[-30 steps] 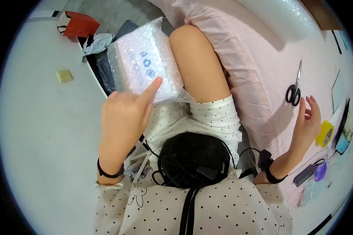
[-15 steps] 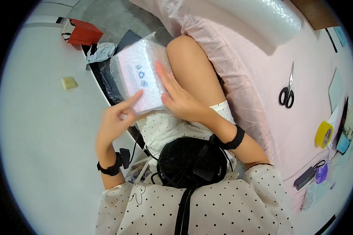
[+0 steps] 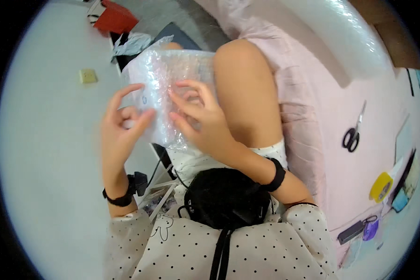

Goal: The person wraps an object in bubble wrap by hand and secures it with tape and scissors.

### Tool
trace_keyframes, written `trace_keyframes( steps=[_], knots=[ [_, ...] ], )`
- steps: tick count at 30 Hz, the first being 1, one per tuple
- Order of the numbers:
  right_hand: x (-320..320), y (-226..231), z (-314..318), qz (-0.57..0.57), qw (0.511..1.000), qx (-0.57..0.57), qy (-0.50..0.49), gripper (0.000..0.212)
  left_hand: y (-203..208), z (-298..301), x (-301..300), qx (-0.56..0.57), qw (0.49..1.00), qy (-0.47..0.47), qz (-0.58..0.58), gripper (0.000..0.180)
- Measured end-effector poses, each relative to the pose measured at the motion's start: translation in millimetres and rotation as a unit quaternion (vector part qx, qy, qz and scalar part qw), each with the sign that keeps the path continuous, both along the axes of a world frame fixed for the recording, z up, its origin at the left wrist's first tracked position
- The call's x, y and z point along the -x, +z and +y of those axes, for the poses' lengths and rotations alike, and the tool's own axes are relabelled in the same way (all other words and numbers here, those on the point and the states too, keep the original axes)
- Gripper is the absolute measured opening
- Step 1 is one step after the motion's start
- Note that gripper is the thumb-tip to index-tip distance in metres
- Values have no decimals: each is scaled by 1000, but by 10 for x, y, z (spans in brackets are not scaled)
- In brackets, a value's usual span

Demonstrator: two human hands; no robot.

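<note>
A pale box wrapped in bubble wrap rests across my lap, against my bare knee. It has small blue printed symbols on one face, now mostly out of sight. My left hand is at the package's left side, thumb and forefinger apart with their tips against the wrap. From the right, my right hand reaches over it, its bent fingers spread and fingertips touching the shiny plastic. Both hands are slightly blurred.
Right of me, a pink striped bedspread carries black-handled scissors, a roll of yellow tape, a dark grey stick-shaped object and a large bubble wrap roll. A red paper bag stands at far left.
The package has turned, so its printed face points more to the left. My right hand has gone from lying flat along its side to bent fingers on top; my left hand no longer points.
</note>
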State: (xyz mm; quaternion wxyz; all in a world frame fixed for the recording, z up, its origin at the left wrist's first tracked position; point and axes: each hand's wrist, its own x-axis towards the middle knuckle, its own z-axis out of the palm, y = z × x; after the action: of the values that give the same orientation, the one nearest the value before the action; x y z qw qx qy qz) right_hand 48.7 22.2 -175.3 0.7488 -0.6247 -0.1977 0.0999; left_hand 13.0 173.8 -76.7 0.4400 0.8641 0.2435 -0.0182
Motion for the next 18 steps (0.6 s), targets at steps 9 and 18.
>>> trace_keyframes(
  steps=[9,18],
  knots=[
    [-78,102,172,141,989,-31,39,12,-109,123,135,81,996,17,16,45],
    [-123,4,137,0,998,45,32,19,-238,-72,-88,-63,993,83,48,37]
  ],
)
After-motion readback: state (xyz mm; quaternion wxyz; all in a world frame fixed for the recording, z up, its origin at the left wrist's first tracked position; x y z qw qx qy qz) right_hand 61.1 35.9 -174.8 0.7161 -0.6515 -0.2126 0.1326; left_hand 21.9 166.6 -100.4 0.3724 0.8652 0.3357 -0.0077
